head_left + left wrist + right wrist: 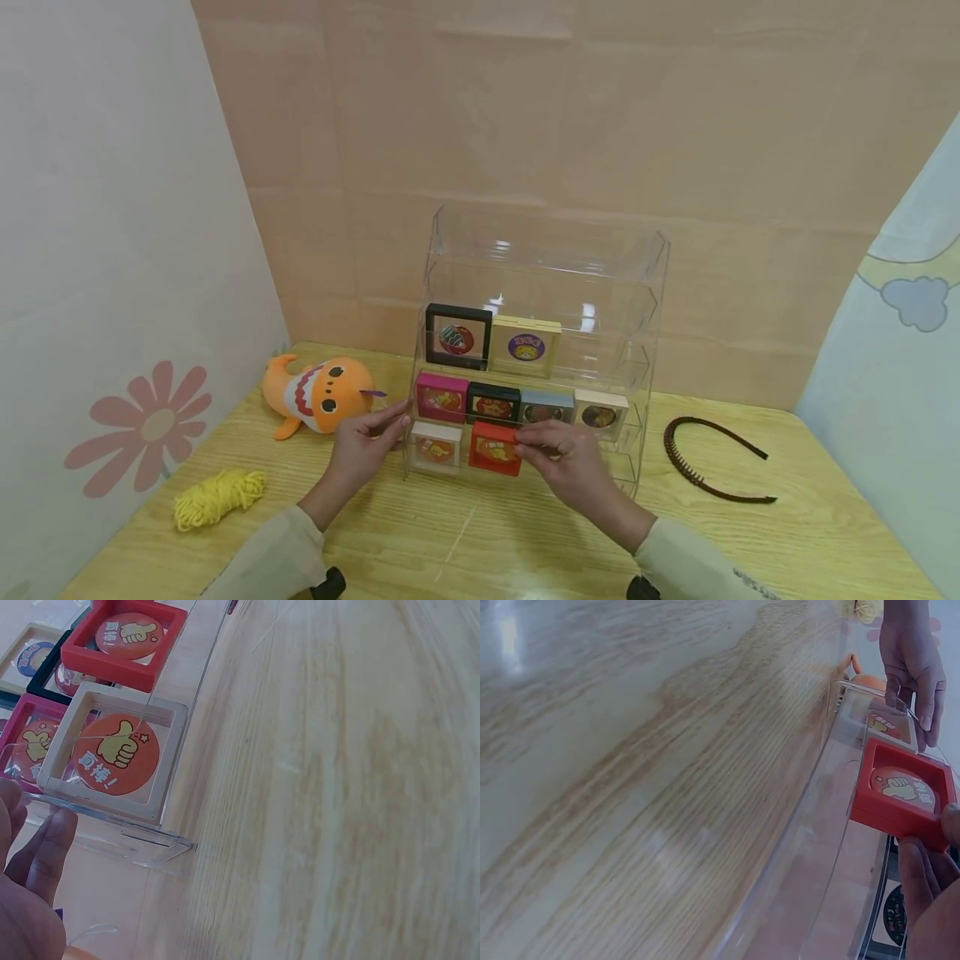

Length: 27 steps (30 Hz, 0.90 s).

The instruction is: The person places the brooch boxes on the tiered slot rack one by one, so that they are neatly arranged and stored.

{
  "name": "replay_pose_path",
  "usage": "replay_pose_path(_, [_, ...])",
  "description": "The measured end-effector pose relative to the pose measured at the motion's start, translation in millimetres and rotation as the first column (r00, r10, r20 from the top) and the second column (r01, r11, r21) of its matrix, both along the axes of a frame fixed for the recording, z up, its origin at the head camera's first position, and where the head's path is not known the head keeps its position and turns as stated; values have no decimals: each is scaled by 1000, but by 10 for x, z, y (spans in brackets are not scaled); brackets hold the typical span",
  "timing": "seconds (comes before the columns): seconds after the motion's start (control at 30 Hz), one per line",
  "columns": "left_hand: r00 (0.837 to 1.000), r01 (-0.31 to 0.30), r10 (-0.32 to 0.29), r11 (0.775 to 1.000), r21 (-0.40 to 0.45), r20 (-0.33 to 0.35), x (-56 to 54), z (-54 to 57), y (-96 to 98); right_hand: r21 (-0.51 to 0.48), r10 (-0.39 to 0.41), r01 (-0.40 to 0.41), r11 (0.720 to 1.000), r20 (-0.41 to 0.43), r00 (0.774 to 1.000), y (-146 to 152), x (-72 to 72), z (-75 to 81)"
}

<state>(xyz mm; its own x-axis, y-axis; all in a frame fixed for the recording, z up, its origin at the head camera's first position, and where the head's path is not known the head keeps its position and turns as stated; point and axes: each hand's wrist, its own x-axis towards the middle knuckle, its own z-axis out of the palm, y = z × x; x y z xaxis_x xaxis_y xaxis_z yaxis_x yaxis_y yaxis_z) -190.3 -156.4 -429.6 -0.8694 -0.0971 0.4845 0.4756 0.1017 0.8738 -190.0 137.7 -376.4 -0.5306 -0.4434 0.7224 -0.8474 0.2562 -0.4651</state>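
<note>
A clear tiered display rack point(540, 242) stands on the table. At its lower left side, my left hand point(367, 437) grips the rack's edge between thumb and fingers. My right hand point(566, 458) pinches a red square frame point(495, 450) by its right side, at the lowest tier. Inside that frame is a round red badge with a yellow thumbs-up point(904, 787). Beside it on the same tier sits a white frame point(112, 750) with a similar badge. The tier above holds a magenta frame point(441, 397), a black one point(492, 403), a grey-blue one point(547, 409) and a cream one point(600, 414).
Higher up the rack are a larger black frame point(458, 337) and a pale yellow frame point(524, 347). An orange shark plush point(341, 396) lies left of the rack, with a yellow yarn bundle point(219, 498) nearer. To the right lies a brown headband point(678, 458).
</note>
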Motion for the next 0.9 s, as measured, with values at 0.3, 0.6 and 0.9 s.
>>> replay_pose_path(0.3, [1000, 14, -14, 1000, 7, -8, 24, 24, 10, 14, -26, 26, 1000, -20, 999, 6, -72, -119])
replay_pose_path(0.6, [1000, 5, -5, 1000, 8, 1, 15, 11, 6, 19, -15, 14, 1000, 66, 998, -32, -51, -177])
replay_pose_path(0.9, [1000, 15, -16, 1000, 17, 25, 8, 6, -1, 39, -26, 23, 999, 70, 997, -38, -75, -241])
